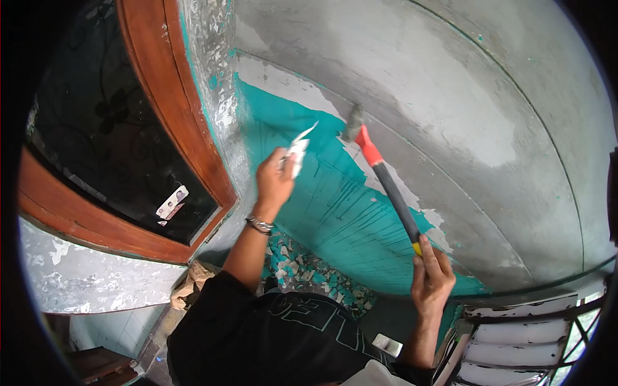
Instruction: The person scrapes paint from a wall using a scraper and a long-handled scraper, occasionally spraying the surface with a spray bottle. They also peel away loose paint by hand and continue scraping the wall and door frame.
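Note:
My right hand point(434, 276) is closed round the lower end of a hammer point(396, 193) with a black handle, a red neck and a yellow band. Its grey head, smeared by motion, overlaps the wall near the edge of the paint. Further left, my left hand point(273, 180) pinches a thin, white, jagged piece point(295, 157) that looks like a paint flake. Behind both hands stands the wall, with teal paint point(328, 199) low down and bare grey plaster point(450, 96) above. Ragged white edges run between the two.
Teal and white paint chips point(302, 267) litter the floor along the wall's foot. At left is a wooden frame point(212, 167) around dark glass. Crumpled brown paper point(192, 283) lies below it. White slats point(515, 350) with dark bars stand at lower right.

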The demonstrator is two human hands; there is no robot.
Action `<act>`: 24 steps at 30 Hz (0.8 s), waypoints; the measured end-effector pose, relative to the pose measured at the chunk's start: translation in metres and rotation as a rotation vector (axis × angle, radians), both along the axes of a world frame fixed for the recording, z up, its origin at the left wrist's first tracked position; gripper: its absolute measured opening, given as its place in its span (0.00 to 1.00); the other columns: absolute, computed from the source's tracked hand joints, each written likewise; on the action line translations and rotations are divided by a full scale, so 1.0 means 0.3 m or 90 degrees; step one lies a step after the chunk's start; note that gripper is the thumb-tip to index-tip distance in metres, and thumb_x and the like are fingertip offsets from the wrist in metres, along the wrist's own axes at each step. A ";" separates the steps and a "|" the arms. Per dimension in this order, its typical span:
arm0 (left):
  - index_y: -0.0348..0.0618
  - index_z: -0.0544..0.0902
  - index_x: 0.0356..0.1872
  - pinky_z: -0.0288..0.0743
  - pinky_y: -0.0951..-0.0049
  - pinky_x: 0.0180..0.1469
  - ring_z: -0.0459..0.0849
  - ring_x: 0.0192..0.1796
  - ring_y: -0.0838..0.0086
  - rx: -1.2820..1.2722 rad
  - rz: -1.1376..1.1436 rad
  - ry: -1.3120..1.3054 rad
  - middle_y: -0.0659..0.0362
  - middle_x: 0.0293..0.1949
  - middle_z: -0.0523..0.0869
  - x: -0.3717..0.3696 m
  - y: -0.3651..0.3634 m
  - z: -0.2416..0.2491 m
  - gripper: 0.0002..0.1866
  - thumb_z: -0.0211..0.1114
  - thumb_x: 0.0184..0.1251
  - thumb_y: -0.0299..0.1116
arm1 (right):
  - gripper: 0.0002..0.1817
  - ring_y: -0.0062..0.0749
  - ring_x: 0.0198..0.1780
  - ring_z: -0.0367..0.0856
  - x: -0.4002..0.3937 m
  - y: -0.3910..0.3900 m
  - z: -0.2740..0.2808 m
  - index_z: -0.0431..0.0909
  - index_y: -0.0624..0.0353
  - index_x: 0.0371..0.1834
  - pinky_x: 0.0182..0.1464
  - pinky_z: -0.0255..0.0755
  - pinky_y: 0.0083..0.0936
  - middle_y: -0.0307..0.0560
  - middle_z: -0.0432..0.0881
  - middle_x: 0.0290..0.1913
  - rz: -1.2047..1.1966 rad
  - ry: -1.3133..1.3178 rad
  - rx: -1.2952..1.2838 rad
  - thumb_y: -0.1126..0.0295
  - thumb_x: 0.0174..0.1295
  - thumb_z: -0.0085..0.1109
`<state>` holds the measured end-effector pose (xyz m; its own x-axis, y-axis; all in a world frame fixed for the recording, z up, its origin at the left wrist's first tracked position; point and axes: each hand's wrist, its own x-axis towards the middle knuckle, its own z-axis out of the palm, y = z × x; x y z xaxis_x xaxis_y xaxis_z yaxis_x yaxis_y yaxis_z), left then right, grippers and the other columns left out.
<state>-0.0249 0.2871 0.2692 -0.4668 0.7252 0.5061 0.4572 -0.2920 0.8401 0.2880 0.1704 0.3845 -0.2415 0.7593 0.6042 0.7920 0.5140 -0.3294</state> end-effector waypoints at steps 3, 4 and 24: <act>0.41 0.77 0.39 0.74 0.61 0.35 0.83 0.36 0.56 -0.179 0.119 0.120 0.49 0.33 0.83 -0.208 -0.090 -0.209 0.11 0.63 0.63 0.36 | 0.24 0.37 0.31 0.81 0.089 -0.083 0.021 0.79 0.53 0.56 0.33 0.75 0.27 0.52 0.81 0.37 -0.042 -0.010 -0.052 0.83 0.53 0.59; 0.40 0.76 0.45 0.74 0.60 0.41 0.82 0.42 0.55 -0.241 0.136 0.261 0.47 0.40 0.82 -0.288 -0.139 -0.330 0.16 0.64 0.61 0.38 | 0.24 0.37 0.32 0.81 0.118 -0.096 0.013 0.78 0.55 0.56 0.33 0.75 0.28 0.52 0.81 0.38 -0.034 -0.015 -0.040 0.83 0.54 0.59; 0.43 0.51 0.73 0.46 0.47 0.72 0.44 0.73 0.39 0.205 -0.236 0.399 0.36 0.72 0.43 0.393 -0.030 0.172 0.46 0.66 0.57 0.42 | 0.24 0.37 0.32 0.81 0.053 0.026 -0.013 0.78 0.55 0.56 0.34 0.75 0.28 0.52 0.82 0.39 -0.002 -0.008 0.020 0.83 0.53 0.61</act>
